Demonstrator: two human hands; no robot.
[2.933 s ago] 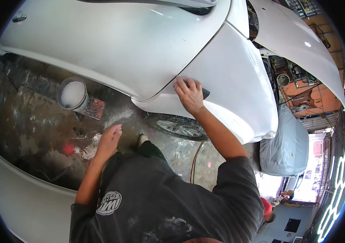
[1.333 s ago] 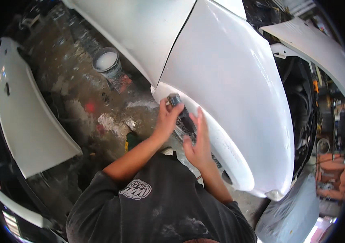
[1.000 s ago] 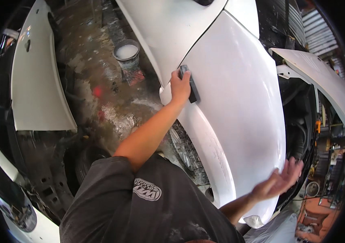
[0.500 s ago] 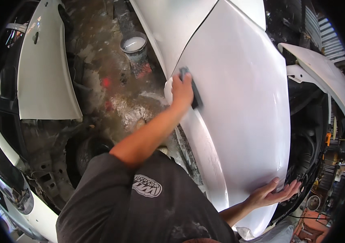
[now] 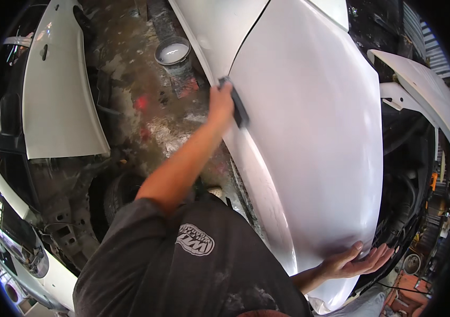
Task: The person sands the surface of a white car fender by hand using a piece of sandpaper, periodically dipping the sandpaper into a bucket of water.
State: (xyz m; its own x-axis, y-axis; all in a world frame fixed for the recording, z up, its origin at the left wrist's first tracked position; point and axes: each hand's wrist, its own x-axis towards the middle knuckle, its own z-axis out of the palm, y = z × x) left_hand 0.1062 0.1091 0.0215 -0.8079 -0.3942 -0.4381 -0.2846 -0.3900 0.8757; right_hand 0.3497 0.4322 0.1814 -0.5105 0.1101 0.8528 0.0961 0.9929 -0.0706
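A large white car fender (image 5: 309, 121) with a glossy, curved surface fills the middle and right. My left hand (image 5: 221, 103) is closed round a dark, long sanding block (image 5: 240, 110), which lies against the fender's left part near the panel seam. Slight motion blurs that hand. Down at the lower right, my right hand (image 5: 354, 261) rests at the fender's lower right edge, palm turned up and fingers stretched out, with nothing in it.
A bucket (image 5: 179, 70) of whitish liquid stands on the wet, stained floor (image 5: 124, 79). Left of it are a loose-looking pale car door (image 5: 58, 105) and another car. The dark engine bay (image 5: 402, 174) opens right of the fender, beside a raised white panel (image 5: 420, 79).
My left hand and the sanding block have moved left and slightly farther away along the fender. My right hand stays at the edge, nearly unmoved.
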